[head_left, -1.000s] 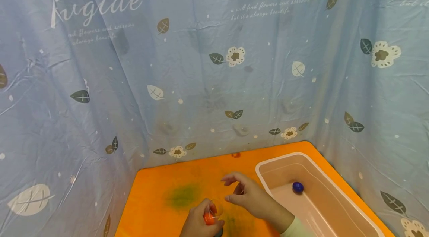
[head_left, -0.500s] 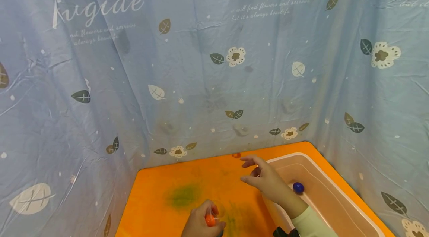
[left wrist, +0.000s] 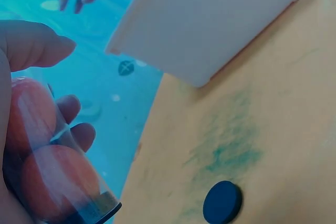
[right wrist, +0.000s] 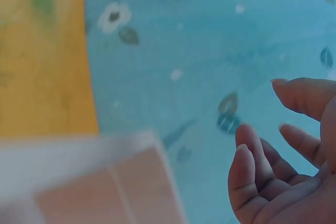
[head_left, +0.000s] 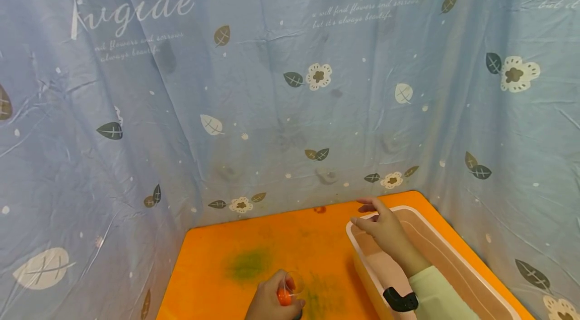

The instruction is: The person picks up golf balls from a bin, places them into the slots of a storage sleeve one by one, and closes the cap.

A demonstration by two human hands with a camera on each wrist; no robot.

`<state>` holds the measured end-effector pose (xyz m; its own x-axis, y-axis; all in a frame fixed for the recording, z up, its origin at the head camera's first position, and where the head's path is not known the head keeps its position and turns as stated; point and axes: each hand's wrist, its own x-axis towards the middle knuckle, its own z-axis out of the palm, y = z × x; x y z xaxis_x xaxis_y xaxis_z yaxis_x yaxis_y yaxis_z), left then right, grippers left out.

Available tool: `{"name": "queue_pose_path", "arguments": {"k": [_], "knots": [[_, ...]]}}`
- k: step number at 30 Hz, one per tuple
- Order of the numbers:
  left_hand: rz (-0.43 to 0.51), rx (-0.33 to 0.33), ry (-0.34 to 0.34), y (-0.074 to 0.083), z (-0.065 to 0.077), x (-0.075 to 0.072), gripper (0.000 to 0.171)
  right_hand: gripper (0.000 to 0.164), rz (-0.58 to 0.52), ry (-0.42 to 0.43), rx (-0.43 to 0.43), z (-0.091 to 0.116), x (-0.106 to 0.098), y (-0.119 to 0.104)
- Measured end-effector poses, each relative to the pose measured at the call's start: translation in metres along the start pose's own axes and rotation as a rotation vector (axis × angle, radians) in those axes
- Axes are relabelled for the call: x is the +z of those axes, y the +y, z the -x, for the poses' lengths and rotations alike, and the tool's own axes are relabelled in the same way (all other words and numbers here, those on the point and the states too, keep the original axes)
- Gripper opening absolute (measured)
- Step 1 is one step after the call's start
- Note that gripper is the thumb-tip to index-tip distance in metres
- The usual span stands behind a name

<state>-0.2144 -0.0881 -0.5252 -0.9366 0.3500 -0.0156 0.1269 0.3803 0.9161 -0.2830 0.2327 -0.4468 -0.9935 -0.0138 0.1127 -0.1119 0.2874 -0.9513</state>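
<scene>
My left hand (head_left: 268, 300) grips a clear container (head_left: 295, 282) above the table, fingers and thumb curled round it. In the left wrist view two orange balls (left wrist: 60, 182) sit inside it, one above the other, near its dark-rimmed end. A dark round disc (left wrist: 223, 202) lies on the table below. Over the near-left part of a pale pink bin (head_left: 403, 208), my right hand (head_left: 384, 227) is raised with loosely bent, spread fingers and nothing between them. The right wrist view shows the bin's corner beside that hand. My right forearm hides part of the bin's inside.
The orange table (head_left: 208, 244) carries green smudges near its middle. Blue printed curtains (head_left: 272, 124) enclose it at the back and sides. The bin fills the table's right side, its raised wall beside my right arm. A black strap (head_left: 401, 300) sits on my right wrist.
My right hand has moved right and away from my left hand, over the bin. The blue ball in the bin is now hidden behind my arm. My left hand stays almost still with the container.
</scene>
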Motion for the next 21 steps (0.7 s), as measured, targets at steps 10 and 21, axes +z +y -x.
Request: {"name": "queue_pose_path", "arguments": {"k": [10, 21], "knots": [[-0.004, 0.004, -0.002, -0.002, -0.001, 0.001, 0.029, 0.077, 0.023, 0.052, 0.142, -0.009, -0.029, 0.047], [0.025, -0.033, -0.008, -0.005, -0.001, 0.003, 0.031, 0.074, 0.086, 0.142, 0.184, -0.014, -0.039, 0.082]]}}
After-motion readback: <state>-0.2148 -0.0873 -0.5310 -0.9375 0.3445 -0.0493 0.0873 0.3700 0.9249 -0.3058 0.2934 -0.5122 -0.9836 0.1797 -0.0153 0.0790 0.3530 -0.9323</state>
